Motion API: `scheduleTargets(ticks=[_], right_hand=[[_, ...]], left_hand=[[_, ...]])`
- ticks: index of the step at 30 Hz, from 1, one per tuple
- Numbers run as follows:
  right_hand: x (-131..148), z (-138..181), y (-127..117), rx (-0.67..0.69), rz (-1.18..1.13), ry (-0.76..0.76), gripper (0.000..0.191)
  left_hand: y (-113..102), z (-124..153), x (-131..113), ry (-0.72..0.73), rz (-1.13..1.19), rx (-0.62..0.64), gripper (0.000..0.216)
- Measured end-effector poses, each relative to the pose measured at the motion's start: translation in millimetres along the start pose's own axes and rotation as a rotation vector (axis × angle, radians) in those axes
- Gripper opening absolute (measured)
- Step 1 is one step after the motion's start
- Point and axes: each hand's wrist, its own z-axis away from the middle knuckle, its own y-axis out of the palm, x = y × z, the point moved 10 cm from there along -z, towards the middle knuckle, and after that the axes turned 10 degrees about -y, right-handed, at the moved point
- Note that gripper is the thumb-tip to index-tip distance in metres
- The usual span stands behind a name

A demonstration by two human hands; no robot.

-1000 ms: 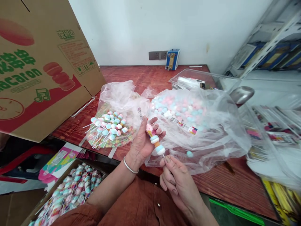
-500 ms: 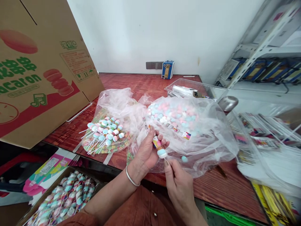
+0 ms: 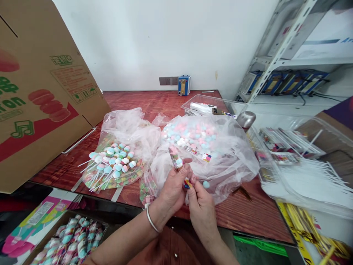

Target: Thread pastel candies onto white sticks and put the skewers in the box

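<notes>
My left hand [image 3: 173,189] is closed around a marshmallow stick [image 3: 175,158] in a clear printed wrapper. Its pink, white and blue top pokes up beyond my fingers. At the lower end, my right hand [image 3: 203,208] pinches the wrapper's colourful bottom edge [image 3: 188,183], close against my left fingers. Behind my hands spreads a large clear bag [image 3: 234,158] of loose pastel marshmallows [image 3: 190,129]. A flat printed wrapper [image 3: 197,152] lies on that bag, and a single blue marshmallow [image 3: 206,184] rests near its front. To the left, unwrapped marshmallow sticks [image 3: 111,162] are piled on another bag.
A big carton [image 3: 55,95] stands at the left of the red table [image 3: 132,97]. Below it, a box holds wrapped marshmallow sticks [image 3: 71,239]. Clear bins with white sticks [image 3: 303,180] and wrappers are at right. A blue device [image 3: 184,85] stands by the wall.
The marshmallow stick has slid up into the wrapper, its top now above my left hand. My right hand has shifted from the bare stick to the wrapper's lower end. The view has turned slightly right.
</notes>
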Motion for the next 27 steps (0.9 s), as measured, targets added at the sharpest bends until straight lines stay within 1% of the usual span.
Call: scheduleTargets(ticks=[1, 5, 8, 10, 13, 17, 20, 22, 24, 27], right_hand=[[1.7, -1.1, -1.1, 0.000, 0.029, -0.016, 0.027], [-0.1, 4.0, 0.0, 0.084, 0.166, -0.049, 0.027], [-0.7, 9.3, -6.9, 0.038, 0.197, -0.073, 0.029], [-1.3, 9.8, -10.5, -0.012, 0.138, -0.074, 0.029], [-5.3, 7.0, -10.5, -0.036, 0.048, -0.044, 0.029], [-19.1, 5.2, -12.8, -0.085, -0.088, 0.051, 0.032], [-32.6, 7.8, -9.6, -0.104, -0.265, 0.142, 0.034], [-40.0, 10.9, -9.2, -0.136, -0.346, 0.195, 0.033], [-43.6, 13.5, -13.2, -0.203, -0.388, 0.216, 0.032], [-43.7, 14.0, -14.6, -0.254, -0.481, 0.218, 0.029]], left_hand=[[-0.3, 0.6, 4.6, -0.007, -0.010, -0.013, 0.034], [-6.2, 1.0, 13.2, -0.012, 0.012, -0.051, 0.041], [-6.7, -0.3, 19.8, -0.037, -0.011, -0.052, 0.043], [-8.2, -0.2, 25.7, -0.049, -0.035, -0.082, 0.042], [-8.6, 0.9, 31.2, -0.025, -0.064, -0.101, 0.038], [-7.2, 1.0, 46.4, -0.079, -0.071, -0.050, 0.030], [-9.2, 1.6, 56.4, -0.111, -0.128, -0.061, 0.027], [-10.8, 1.9, 58.1, -0.098, -0.186, -0.094, 0.032], [-10.2, 1.6, 56.0, -0.066, -0.220, -0.110, 0.034], [-5.1, 0.7, 53.5, -0.061, -0.256, -0.072, 0.034]])
